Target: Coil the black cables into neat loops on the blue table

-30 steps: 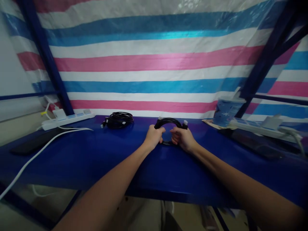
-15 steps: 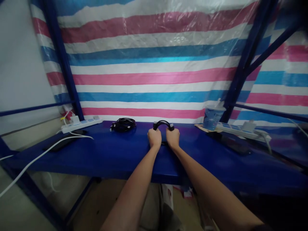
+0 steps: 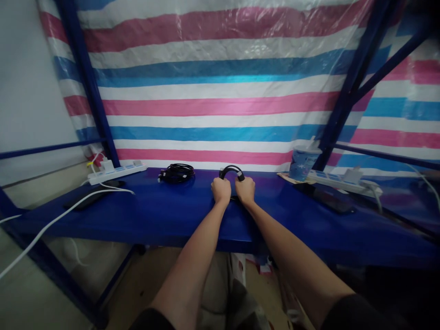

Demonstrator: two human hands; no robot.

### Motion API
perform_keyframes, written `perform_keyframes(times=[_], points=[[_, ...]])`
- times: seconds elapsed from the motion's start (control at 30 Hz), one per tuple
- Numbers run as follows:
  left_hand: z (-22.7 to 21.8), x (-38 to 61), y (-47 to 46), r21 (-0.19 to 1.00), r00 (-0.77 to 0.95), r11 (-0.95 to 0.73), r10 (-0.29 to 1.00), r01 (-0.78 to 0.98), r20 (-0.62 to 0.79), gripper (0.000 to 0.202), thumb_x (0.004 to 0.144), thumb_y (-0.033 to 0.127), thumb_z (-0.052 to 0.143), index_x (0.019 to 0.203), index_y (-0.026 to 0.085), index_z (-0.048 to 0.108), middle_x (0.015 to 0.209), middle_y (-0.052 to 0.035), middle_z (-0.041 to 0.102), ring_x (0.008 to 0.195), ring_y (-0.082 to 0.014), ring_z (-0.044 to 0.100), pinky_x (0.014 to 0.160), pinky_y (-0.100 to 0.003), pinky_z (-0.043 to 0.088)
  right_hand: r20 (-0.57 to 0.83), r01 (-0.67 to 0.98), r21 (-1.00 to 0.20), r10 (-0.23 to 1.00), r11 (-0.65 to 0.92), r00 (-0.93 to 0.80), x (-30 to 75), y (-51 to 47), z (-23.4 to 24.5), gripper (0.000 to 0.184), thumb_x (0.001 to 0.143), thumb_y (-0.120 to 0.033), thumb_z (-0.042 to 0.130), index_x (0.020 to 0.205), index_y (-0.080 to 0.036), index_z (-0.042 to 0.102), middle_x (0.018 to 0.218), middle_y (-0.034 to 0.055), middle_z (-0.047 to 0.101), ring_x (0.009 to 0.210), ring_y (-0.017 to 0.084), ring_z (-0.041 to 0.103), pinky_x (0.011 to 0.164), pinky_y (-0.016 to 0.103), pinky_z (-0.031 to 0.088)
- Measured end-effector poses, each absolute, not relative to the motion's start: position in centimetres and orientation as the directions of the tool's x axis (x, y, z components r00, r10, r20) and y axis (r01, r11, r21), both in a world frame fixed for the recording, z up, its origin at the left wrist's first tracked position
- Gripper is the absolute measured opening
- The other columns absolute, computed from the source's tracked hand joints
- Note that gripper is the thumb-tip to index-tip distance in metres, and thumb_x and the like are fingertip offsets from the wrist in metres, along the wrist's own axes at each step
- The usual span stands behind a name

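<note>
A coiled black cable (image 3: 231,170) stands on edge above the blue shelf (image 3: 165,215), squeezed into a narrow loop. My left hand (image 3: 220,190) is closed round its left side. My right hand (image 3: 245,189) is closed round its right side, and the two fists almost touch. The lower part of the coil is hidden behind my hands. A second coiled black cable (image 3: 177,173) lies flat on the shelf to the left, apart from both hands.
A white power strip (image 3: 117,170) with a white lead (image 3: 65,213) sits at the back left, next to a dark phone (image 3: 90,198). At the right stand a blue paper cup (image 3: 303,161), another power strip (image 3: 340,179) and a dark phone (image 3: 332,200). Striped tarpaulin closes the back.
My hands have drawn closer together and pressed the cable coil into a narrower loop. The camera has pulled back and tilted, so the shelf and its front edge show more.
</note>
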State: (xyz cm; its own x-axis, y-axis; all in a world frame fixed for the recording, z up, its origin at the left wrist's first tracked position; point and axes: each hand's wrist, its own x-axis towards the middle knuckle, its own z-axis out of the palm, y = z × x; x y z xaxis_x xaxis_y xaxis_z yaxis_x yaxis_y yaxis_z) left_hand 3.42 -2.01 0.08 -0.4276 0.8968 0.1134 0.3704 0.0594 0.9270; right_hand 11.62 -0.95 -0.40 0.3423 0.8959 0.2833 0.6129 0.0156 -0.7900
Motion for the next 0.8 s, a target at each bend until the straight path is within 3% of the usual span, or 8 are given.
perform_keyframes(times=[0.13, 0.37, 0.47, 0.53, 0.67, 0.73, 0.8], points=[[-0.6, 3.1, -1.2, 0.953, -0.381, 0.027, 0.92, 0.301, 0.094, 0.028, 0.087, 0.035, 0.057, 0.105, 0.014, 0.06, 0.105, -0.0078, 0.062, 0.097, -0.0193, 0.061, 0.082, -0.037, 0.051, 0.26, 0.527, -0.848, 0.907, 0.052, 0.33, 12.0, -0.5, -0.7, 0.027, 0.09, -0.034, 0.054, 0.107, -0.014, 0.06, 0.108, 0.0088, 0.061, 0.092, 0.017, 0.06, 0.079, 0.036, 0.051], [-1.6, 2.1, -0.4, 0.996, -0.15, -0.01, 0.988, 0.086, 0.023, 0.026, 0.09, 0.035, 0.053, 0.101, 0.012, 0.058, 0.087, -0.0032, 0.061, 0.068, -0.0101, 0.058, 0.059, -0.025, 0.051, 0.126, 0.289, -0.956, 0.963, 0.053, 0.239, 12.6, 0.4, -1.3, 0.029, 0.09, -0.034, 0.055, 0.108, -0.012, 0.058, 0.102, 0.0057, 0.061, 0.084, 0.016, 0.061, 0.07, 0.032, 0.053], [-1.1, 1.6, -0.4, 1.0, -0.043, -0.011, 0.999, 0.01, 0.011, 0.024, 0.09, 0.035, 0.052, 0.09, 0.011, 0.057, 0.072, 0.0016, 0.055, 0.054, -0.0061, 0.049, 0.049, -0.02, 0.044, 0.075, 0.186, -0.982, 0.982, 0.042, 0.174, 12.8, 0.4, -1.1, 0.026, 0.091, -0.033, 0.054, 0.106, -0.012, 0.058, 0.095, 0.0047, 0.061, 0.074, 0.012, 0.06, 0.063, 0.028, 0.052], [-0.6, 1.2, -0.5, 1.0, 0.025, -0.006, 1.0, -0.02, 0.007, 0.027, 0.091, 0.034, 0.051, 0.075, 0.012, 0.053, 0.057, 0.0065, 0.044, 0.044, -0.0042, 0.038, 0.045, -0.019, 0.04, 0.054, 0.126, -0.991, 0.99, 0.037, 0.127, 12.9, 0.3, -0.8, 0.024, 0.091, -0.034, 0.053, 0.1, -0.012, 0.058, 0.086, 0.0023, 0.06, 0.065, 0.009, 0.057, 0.056, 0.023, 0.05], [0.0, 0.9, -1.3, 0.999, 0.085, -0.027, 0.996, -0.021, 0.028, 0.04, 0.091, 0.029, 0.046, 0.055, 0.019, 0.03, 0.043, 0.011, 0.019, 0.034, -0.0037, 0.019, 0.047, -0.022, 0.041, 0.042, 0.041, -0.998, 0.998, 0.04, 0.04, 13.2, -0.1, -0.6, 0.024, 0.091, -0.03, 0.053, 0.073, -0.013, 0.051, 0.055, -0.0079, 0.041, 0.041, 0.003, 0.035, 0.041, 0.017, 0.036], [0.3, 0.5, -1.6, 0.999, 0.06, -0.047, 0.997, 0.02, 0.046, 0.04, 0.089, 0.03, 0.046, 0.055, 0.021, 0.028, 0.041, 0.0104, 0.021, 0.033, -0.004, 0.022, 0.05, -0.024, 0.044, 0.043, 0.024, -0.999, 0.999, 0.043, -0.004, 13.0, -0.2, -0.3, 0.03, 0.088, -0.023, 0.053, 0.061, -0.017, 0.04, 0.046, -0.011, 0.026, 0.036, 0.003, 0.025, 0.039, 0.019, 0.035], [1.1, -0.7, -1.4, 0.992, 0.008, -0.053, 0.999, 0.114, 0.052, 0.037, 0.088, 0.031, 0.045, 0.055, 0.02, 0.034, 0.041, 0.0074, 0.029, 0.035, -0.0062, 0.034, 0.052, -0.026, 0.045, 0.033, 0.033, -0.999, 0.998, 0.035, -0.054, 12.2, 0.2, 0.4, 0.032, 0.084, -0.019, 0.052, 0.058, -0.02, 0.033, 0.043, -0.0113, 0.021, 0.034, 0.004, 0.023, 0.04, 0.022, 0.038]])
